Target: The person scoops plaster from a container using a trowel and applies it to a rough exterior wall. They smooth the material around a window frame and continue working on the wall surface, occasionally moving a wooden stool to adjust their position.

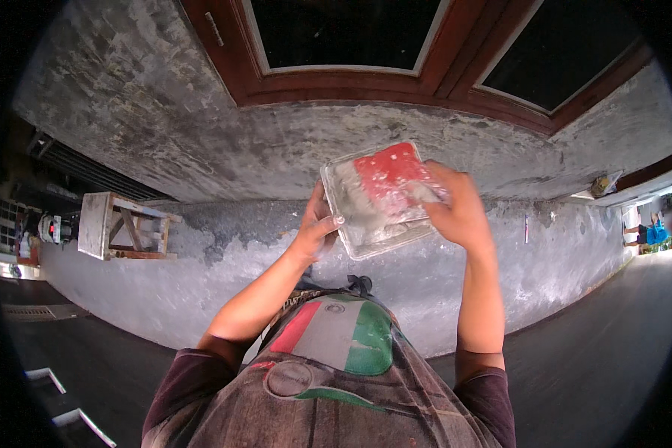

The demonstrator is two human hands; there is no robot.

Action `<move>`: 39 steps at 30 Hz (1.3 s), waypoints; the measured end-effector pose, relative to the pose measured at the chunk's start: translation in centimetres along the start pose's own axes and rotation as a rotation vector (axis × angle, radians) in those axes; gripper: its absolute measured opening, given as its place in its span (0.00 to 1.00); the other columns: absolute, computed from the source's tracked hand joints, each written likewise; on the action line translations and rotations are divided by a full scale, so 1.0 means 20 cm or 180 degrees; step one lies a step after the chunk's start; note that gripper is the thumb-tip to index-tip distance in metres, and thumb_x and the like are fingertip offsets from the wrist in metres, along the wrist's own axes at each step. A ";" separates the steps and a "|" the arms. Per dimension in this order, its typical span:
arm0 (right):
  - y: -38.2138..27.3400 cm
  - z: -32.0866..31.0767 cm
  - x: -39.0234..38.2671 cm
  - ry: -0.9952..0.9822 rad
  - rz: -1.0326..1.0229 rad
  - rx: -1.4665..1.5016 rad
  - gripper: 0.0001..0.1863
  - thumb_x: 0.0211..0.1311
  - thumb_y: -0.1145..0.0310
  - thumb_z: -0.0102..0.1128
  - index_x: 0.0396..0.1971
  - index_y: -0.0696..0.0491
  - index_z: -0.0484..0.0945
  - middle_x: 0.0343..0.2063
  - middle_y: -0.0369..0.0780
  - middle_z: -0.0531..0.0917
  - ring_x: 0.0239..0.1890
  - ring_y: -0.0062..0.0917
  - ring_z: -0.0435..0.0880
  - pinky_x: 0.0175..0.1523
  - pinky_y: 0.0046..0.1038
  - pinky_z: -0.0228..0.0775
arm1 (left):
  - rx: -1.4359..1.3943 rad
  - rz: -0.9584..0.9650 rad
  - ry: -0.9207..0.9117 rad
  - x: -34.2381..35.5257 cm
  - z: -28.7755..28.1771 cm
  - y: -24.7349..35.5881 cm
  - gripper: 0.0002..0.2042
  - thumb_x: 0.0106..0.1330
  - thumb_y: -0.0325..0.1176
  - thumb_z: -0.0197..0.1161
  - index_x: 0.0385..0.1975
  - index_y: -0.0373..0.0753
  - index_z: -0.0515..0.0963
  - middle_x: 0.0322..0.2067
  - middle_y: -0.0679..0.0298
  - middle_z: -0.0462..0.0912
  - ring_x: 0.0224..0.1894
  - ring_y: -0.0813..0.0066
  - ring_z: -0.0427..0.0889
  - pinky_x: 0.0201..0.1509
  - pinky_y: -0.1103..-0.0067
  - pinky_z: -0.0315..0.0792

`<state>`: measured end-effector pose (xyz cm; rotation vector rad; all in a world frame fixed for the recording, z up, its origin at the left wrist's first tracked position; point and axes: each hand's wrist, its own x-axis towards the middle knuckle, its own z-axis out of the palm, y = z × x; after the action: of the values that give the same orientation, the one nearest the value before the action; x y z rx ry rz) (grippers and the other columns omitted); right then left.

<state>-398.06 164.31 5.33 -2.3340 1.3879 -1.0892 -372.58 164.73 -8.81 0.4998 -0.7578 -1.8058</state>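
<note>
In front of my chest my left hand grips a shallow rectangular tray by its left edge, thumb over the rim. Pale grey paste coats the tray inside, and it tilts a little. My right hand is closed on the right edge of a flat red scraper, which lies over the tray's upper right part. White smears and spots of paste cover the scraper's face. Motion blurs the right fingers and the scraper's edge slightly.
A patchy grey plastered wall rises ahead, with brown-framed windows above. On the left stands a wooden stool. A thin stick-like item lies on the grey floor to the right. Far right, a person in blue is visible.
</note>
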 end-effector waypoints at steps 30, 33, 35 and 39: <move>-0.26 -0.03 0.02 -0.1187 0.0665 -0.1068 0.21 0.47 0.78 0.57 0.46 0.55 0.83 0.37 0.48 0.87 0.42 0.45 0.85 0.47 0.44 0.78 | 0.0394 0.0410 0.0129 -0.03 0.09 -0.15 0.52 0.59 0.23 0.70 0.77 0.45 0.37 0.67 0.50 0.66 0.66 0.60 0.73 0.65 0.66 0.74; -0.23 0.10 0.02 -0.1301 0.0556 -0.1370 0.21 0.47 0.77 0.57 0.46 0.55 0.83 0.38 0.47 0.87 0.43 0.44 0.85 0.47 0.44 0.78 | 0.0482 0.0459 0.0161 -0.02 0.12 -0.17 0.53 0.58 0.23 0.70 0.78 0.45 0.37 0.66 0.49 0.66 0.65 0.60 0.74 0.64 0.67 0.75; -0.22 0.17 0.01 -0.1270 0.0291 -0.1351 0.21 0.47 0.77 0.57 0.45 0.55 0.83 0.38 0.47 0.87 0.43 0.44 0.85 0.47 0.45 0.78 | 0.0514 0.0296 0.0325 0.00 0.12 -0.16 0.54 0.58 0.23 0.71 0.78 0.45 0.36 0.66 0.50 0.67 0.65 0.60 0.75 0.64 0.67 0.75; -0.25 0.09 0.03 -0.0883 0.0416 -0.0942 0.21 0.47 0.76 0.58 0.44 0.54 0.84 0.35 0.49 0.87 0.41 0.46 0.86 0.45 0.47 0.77 | 0.0557 0.0636 0.0280 0.03 0.02 -0.15 0.53 0.56 0.22 0.71 0.76 0.43 0.39 0.65 0.50 0.67 0.65 0.60 0.74 0.65 0.66 0.74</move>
<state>-393.27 166.25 6.92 -2.4301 1.6532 -0.5280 -375.12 165.02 -10.68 0.5924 -0.8775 -1.5312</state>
